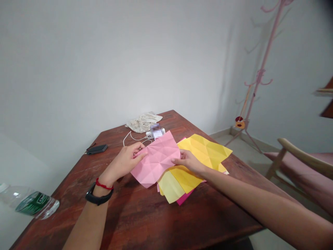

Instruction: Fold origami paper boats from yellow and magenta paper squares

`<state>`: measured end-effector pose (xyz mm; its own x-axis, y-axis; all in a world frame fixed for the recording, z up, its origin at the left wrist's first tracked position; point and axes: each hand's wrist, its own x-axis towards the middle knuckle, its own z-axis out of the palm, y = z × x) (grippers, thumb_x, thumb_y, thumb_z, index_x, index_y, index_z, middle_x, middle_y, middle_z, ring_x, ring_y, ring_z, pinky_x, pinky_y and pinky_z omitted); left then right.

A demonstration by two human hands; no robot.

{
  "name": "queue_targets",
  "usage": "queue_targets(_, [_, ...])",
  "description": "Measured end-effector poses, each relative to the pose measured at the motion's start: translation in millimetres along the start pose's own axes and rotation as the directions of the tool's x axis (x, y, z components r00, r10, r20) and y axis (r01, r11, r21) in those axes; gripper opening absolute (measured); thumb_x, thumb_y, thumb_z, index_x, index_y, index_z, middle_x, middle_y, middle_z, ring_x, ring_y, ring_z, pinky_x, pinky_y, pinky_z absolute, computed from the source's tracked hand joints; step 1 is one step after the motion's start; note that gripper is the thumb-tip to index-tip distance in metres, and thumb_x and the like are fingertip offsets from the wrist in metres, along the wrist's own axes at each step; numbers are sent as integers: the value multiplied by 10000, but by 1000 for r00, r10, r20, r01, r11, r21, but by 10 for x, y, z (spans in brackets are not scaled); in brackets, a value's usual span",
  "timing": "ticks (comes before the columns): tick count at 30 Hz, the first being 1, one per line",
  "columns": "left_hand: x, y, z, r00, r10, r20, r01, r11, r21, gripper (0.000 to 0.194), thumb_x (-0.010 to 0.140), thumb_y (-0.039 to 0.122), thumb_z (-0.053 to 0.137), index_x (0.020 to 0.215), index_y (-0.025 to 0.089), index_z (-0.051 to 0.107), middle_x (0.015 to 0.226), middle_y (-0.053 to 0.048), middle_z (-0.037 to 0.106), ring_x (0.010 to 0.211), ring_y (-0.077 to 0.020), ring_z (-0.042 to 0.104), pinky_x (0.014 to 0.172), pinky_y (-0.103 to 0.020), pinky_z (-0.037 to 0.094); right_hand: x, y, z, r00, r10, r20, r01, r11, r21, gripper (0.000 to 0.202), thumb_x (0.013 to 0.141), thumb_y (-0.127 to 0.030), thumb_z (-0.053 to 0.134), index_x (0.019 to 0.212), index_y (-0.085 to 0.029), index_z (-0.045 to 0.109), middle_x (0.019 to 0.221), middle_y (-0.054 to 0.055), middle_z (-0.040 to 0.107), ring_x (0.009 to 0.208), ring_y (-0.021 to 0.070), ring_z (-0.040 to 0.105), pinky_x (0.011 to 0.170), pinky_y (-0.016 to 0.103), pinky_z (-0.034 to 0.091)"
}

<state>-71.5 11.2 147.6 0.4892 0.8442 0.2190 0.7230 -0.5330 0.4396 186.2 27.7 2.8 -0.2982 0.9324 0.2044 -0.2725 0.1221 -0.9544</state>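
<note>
A creased pink paper sheet [156, 159] is held up between my hands over the table. My left hand [127, 158] pinches its left edge, thumb in front. The right edge is gripped by my right hand [188, 160], its thumb on the near face. Beneath my right hand and forearm lie several papers: a creased yellow sheet [205, 151], a darker yellow one [186, 177], a pale yellow one [171, 187] and a magenta one [184, 198] showing at the bottom.
On the wooden table [145, 222], a clear bottle [33, 203] lies at the left, with a black device [97, 149] beyond it. A crumpled cloth [143, 121] and a white device [149, 135] with a cable are at the back. A chair [304, 159] stands right.
</note>
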Motion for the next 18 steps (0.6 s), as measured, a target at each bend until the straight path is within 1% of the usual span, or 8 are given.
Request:
queue_targets(2, [-39, 70, -1, 997, -4, 73, 13, 992, -125, 292, 926, 400, 545, 1124, 196, 611, 910, -37, 739, 758, -182, 660, 643, -257, 465, 16, -5, -9, 998, 30, -53, -24, 993, 112, 355, 703, -333, 834, 975, -153, 694, 988, 88, 745, 868, 224, 693, 789, 337, 557])
queue_targets(4, [-94, 150, -23, 989, 11, 146, 28, 964, -264, 466, 950, 398, 523, 1375, 218, 459, 961, -52, 750, 734, -171, 668, 621, -253, 481, 32, -29, -26, 991, 60, -118, -34, 977, 212, 366, 700, -290, 835, 1010, -178, 676, 1018, 77, 742, 878, 215, 697, 783, 332, 573])
queue_targets(6, [-147, 220, -53, 984, 58, 170, 2, 942, -335, 558, 987, 384, 465, 1503, 237, 315, 968, -55, 752, 742, -162, 670, 654, -262, 506, 41, -57, -43, 981, 97, -169, -48, 960, 276, 357, 705, -264, 830, 1011, -201, 658, 999, 55, 741, 845, 192, 698, 743, 304, 582])
queue_targets(7, [-166, 244, -64, 982, 90, 168, -28, 941, -337, 545, 1002, 371, 432, 1518, 246, 311, 990, -57, 750, 780, -164, 675, 702, -276, 521, 42, -66, -52, 976, 115, -187, -56, 954, 295, 343, 707, -257, 828, 996, -208, 651, 970, 43, 741, 815, 179, 696, 715, 286, 581])
queue_targets(9, [-182, 259, -59, 972, 151, 182, -95, 953, -286, 493, 1014, 338, 400, 1502, 270, 382, 1080, -61, 740, 899, -178, 682, 828, -314, 530, 45, -67, -70, 970, 147, -193, -85, 950, 299, 316, 716, -264, 819, 973, -213, 640, 909, 29, 740, 757, 168, 693, 662, 264, 574])
queue_targets(12, [-147, 199, 42, 940, 212, 269, -167, 969, -180, 504, 993, 311, 456, 1495, 314, 414, 1254, -56, 696, 1062, -210, 668, 963, -361, 500, 56, -43, -110, 964, 189, -184, -154, 970, 188, 324, 723, -312, 807, 986, -218, 642, 851, 29, 745, 684, 182, 691, 591, 268, 557])
queue_targets(15, [-68, 98, 217, 918, 233, 321, -204, 971, -122, 515, 975, 312, 500, 1486, 334, 436, 1366, -53, 641, 1147, -238, 648, 1005, -380, 478, 62, -40, -135, 959, 209, -193, -201, 978, 58, 330, 706, -344, 810, 969, -213, 658, 852, 31, 754, 663, 190, 691, 586, 277, 553])
queue_targets(18, [2, 30, 355, 914, 251, 320, -216, 966, -139, 460, 950, 228, 507, 1396, 329, 564, 1351, -40, 656, 1157, -238, 651, 994, -355, 481, 35, -83, -102, 963, 222, -152, -208, 973, 102, 333, 721, -364, 792, 978, -203, 653, 902, 54, 762, 731, 220, 712, 653, 318, 578])
